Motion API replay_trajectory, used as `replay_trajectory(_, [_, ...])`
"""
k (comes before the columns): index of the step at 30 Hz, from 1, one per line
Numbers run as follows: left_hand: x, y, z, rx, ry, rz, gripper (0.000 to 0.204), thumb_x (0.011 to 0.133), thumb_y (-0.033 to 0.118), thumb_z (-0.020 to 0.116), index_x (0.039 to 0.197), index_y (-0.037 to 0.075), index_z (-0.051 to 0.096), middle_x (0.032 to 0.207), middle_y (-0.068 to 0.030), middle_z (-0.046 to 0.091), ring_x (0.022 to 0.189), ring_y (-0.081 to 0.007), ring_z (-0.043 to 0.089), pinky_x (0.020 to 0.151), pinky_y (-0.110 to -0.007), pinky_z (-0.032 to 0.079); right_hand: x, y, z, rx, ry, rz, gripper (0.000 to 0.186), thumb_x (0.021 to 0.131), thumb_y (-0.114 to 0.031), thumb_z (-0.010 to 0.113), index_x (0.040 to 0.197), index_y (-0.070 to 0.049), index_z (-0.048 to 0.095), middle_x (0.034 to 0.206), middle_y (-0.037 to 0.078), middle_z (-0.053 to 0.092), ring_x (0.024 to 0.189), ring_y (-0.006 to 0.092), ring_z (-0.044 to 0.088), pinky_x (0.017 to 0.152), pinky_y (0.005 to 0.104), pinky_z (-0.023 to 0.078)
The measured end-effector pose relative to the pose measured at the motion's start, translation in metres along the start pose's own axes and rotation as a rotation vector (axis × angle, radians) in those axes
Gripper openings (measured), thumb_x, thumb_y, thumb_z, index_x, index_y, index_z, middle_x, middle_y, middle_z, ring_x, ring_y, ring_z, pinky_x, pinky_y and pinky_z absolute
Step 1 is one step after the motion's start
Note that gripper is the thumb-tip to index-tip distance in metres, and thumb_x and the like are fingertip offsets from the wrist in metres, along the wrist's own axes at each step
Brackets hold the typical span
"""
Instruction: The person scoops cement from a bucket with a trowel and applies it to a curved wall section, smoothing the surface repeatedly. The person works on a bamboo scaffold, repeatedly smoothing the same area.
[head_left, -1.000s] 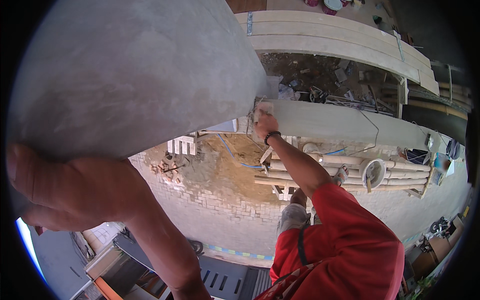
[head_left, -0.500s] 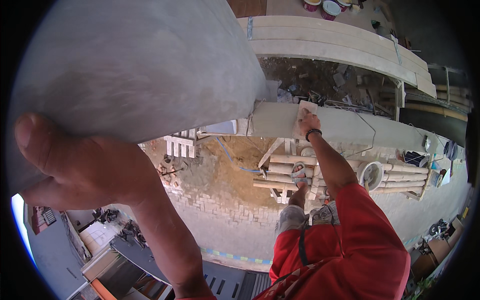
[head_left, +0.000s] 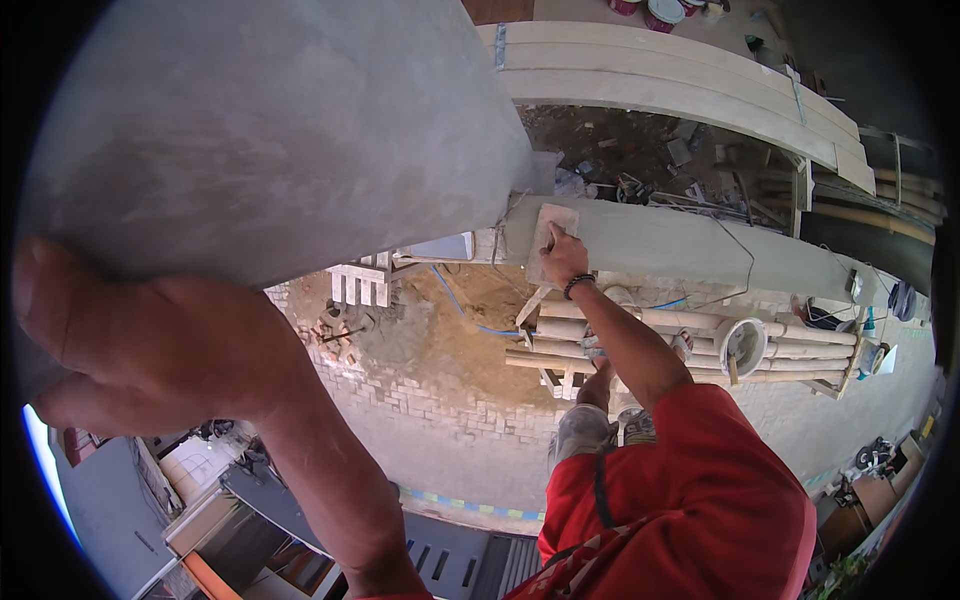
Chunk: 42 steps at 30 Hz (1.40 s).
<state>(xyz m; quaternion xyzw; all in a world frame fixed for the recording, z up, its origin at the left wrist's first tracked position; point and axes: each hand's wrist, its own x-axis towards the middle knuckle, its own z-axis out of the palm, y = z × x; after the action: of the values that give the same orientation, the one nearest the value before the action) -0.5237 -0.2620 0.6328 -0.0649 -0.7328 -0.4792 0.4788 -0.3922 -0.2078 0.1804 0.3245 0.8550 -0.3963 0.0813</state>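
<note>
On the left, the edge of a smooth grey plastered column [head_left: 300,130] is gripped by my left hand [head_left: 160,345], its thumb on one face and part of its fingers hidden behind. Further right, my right hand [head_left: 563,260] holds a pale, flat rectangular float [head_left: 553,218] against a long grey plastered beam [head_left: 660,235]. The float lies near the beam's left end, close to where it meets the column. A dark bead bracelet is around my right wrist.
I stand high on a bamboo pole platform [head_left: 800,352]. A white bucket [head_left: 743,345] with a handle sticking out rests on it. Pale planks [head_left: 680,75] run beyond the beam, over rubble. Bent wires [head_left: 745,262] stick out by the beam. Brick paving [head_left: 450,410] lies far below.
My right hand has slid the float leftward along the beam, nearer the column. My left hand stays on the column's edge, a little lower in view.
</note>
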Motion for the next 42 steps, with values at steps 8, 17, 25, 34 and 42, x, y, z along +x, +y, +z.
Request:
replay_trajectory(8, [-0.004,0.007,0.001,0.045,0.045,-0.019,0.105,0.085,0.059,0.053,0.138,-0.016,0.003,0.140,-0.0424,0.000,0.138,-0.0417,0.005,0.110,-0.048,0.024,0.027,-0.031,0.058,-0.094,-0.018,0.061,0.044,0.082,-0.014,0.052,0.124,-0.003,0.051,0.092,0.023,0.065,0.088,0.0376,0.064,0.077,0.0444,0.054])
replay_trajectory(17, [-0.001,0.012,-0.004,0.076,0.077,-0.034,0.096,0.085,0.055,0.054,0.133,-0.014,0.009,0.132,-0.0368,0.009,0.127,-0.0370,0.015,0.100,-0.047,0.032,0.026,0.028,0.002,-0.209,-0.004,0.102,0.038,0.084,-0.015,0.051,0.121,-0.009,0.054,0.104,0.021,0.062,0.095,0.0383,0.063,0.083,0.0451,0.052])
replay_trajectory(25, [0.013,-0.021,-0.021,0.030,0.085,-0.008,0.054,0.089,0.035,0.057,0.118,-0.006,0.037,0.108,-0.0195,0.049,0.092,-0.0246,0.060,0.070,-0.037,0.058,-0.011,0.195,-0.164,-0.430,0.098,0.321,0.049,0.076,-0.019,0.061,0.124,-0.012,0.053,0.104,0.020,0.064,0.100,0.0355,0.061,0.086,0.0450,0.050])
replay_trajectory(34, [0.021,-0.032,-0.029,0.132,0.101,0.083,0.061,0.082,0.039,0.062,0.102,-0.012,0.036,0.100,-0.0286,0.048,0.084,-0.0274,0.061,0.065,-0.037,0.057,-0.006,0.047,-0.058,-0.127,-0.025,-0.051,0.051,0.074,-0.016,0.063,0.124,-0.010,0.054,0.091,0.021,0.065,0.088,0.0381,0.063,0.079,0.0461,0.052])
replay_trajectory(42, [0.026,-0.033,-0.032,0.260,0.041,0.126,0.065,0.081,0.038,0.060,0.110,-0.012,0.030,0.102,-0.0284,0.046,0.087,-0.0329,0.060,0.066,-0.041,0.058,0.028,0.021,0.016,-0.234,-0.120,-0.002,0.045,0.079,-0.018,0.056,0.123,-0.009,0.054,0.100,0.021,0.063,0.094,0.0370,0.063,0.084,0.0453,0.051])
